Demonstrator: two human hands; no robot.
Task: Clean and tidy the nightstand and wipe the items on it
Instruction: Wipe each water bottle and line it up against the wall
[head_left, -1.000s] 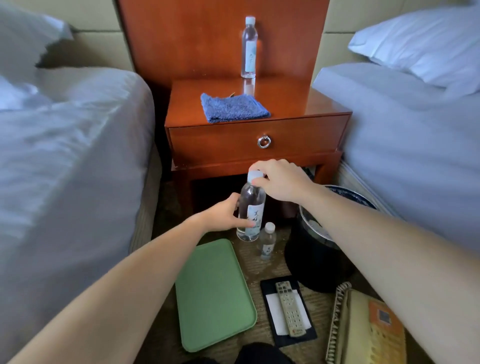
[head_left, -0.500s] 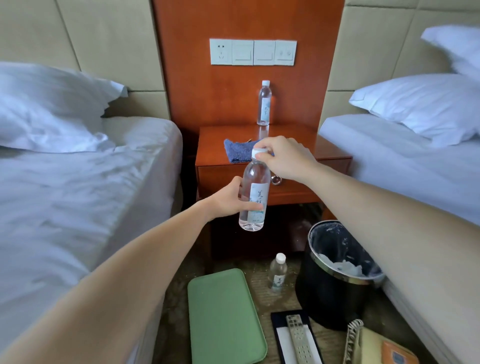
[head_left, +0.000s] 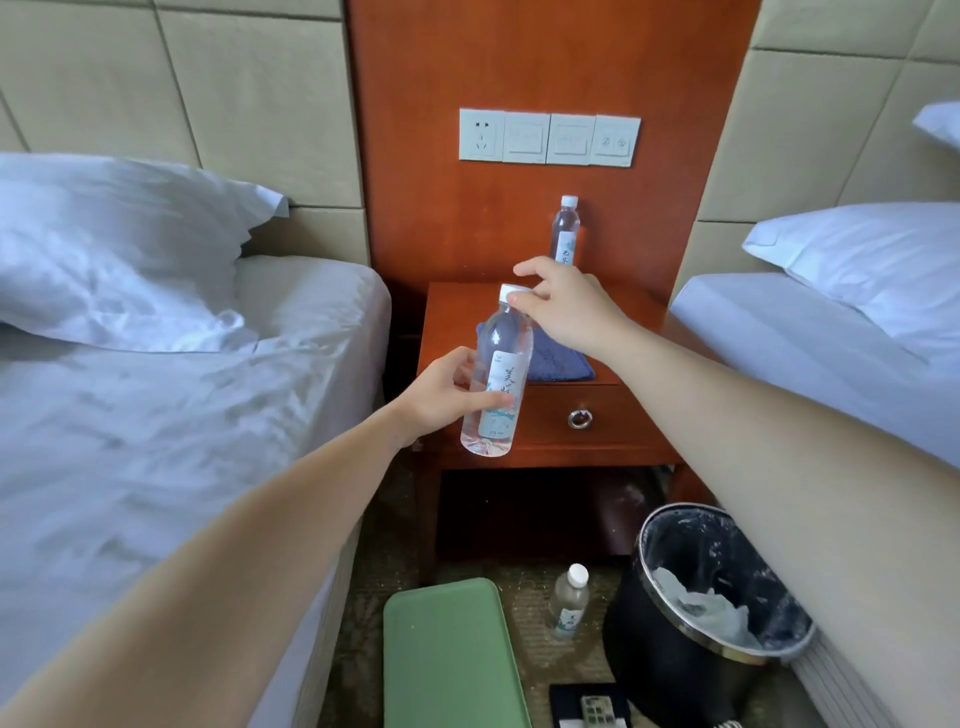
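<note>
The left hand (head_left: 441, 397) curls round the lower body of a clear water bottle (head_left: 496, 379), held slightly tilted in the air before the nightstand (head_left: 550, 436). At the bottle's 12 o'clock, the right hand (head_left: 566, 306) pinches its white cap. A folded blue cloth (head_left: 563, 358) lies on the nightstand at the bottle's 3 o'clock. 1 more bottle (head_left: 565, 231) stands upright behind, at 1 o'clock.

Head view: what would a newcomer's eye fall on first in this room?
First, the water bottle held in the air in front of the nightstand, the left hand gripping its body and the right hand at its cap. Next, the blue cloth on the nightstand top and a second bottle upright behind it.
</note>
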